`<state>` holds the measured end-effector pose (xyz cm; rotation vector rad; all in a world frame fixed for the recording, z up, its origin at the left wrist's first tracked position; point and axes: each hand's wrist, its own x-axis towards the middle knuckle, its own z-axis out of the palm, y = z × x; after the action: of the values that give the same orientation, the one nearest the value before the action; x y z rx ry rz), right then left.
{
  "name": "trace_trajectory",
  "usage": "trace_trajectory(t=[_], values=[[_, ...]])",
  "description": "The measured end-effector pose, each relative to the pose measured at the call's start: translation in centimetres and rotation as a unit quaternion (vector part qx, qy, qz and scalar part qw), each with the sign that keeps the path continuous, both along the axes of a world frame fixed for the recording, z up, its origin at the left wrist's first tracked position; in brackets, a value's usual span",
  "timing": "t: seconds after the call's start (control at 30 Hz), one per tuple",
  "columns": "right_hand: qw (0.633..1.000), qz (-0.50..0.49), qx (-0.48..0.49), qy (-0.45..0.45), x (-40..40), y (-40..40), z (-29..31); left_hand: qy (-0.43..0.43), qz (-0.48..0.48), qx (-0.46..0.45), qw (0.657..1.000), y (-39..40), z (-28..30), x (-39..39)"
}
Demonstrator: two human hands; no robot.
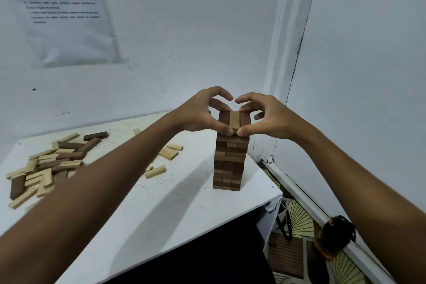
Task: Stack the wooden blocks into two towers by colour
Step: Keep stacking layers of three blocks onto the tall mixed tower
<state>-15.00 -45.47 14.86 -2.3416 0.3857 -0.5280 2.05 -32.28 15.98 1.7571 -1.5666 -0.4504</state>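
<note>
Head view:
Tower (231,159): tall, mixed brown blocks, stands near the table's (143,210) right edge.
Left hand (202,113): fingers curled round the top layer, thumb on its front.
Right hand (265,117): same grip, other side.
Loose blocks (46,166): piled by the table's left edge.

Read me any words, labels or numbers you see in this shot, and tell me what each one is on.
Sheet of paper taped to the wall: a heading and several lines of printed text, all too blurred to read.
Wooden blocks of the tower and the loose pile on the white table: no print or marks visible.
Nothing else in view carries readable text.
</note>
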Motion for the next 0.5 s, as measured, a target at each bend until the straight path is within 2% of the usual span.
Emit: trace_trajectory(t=[0.5], values=[[1.0, -0.003, 0.002, 0.008, 0.4, -0.6, -1.2, 0.006, 0.003, 0.007, 1.0, -0.5, -1.2, 0.4]])
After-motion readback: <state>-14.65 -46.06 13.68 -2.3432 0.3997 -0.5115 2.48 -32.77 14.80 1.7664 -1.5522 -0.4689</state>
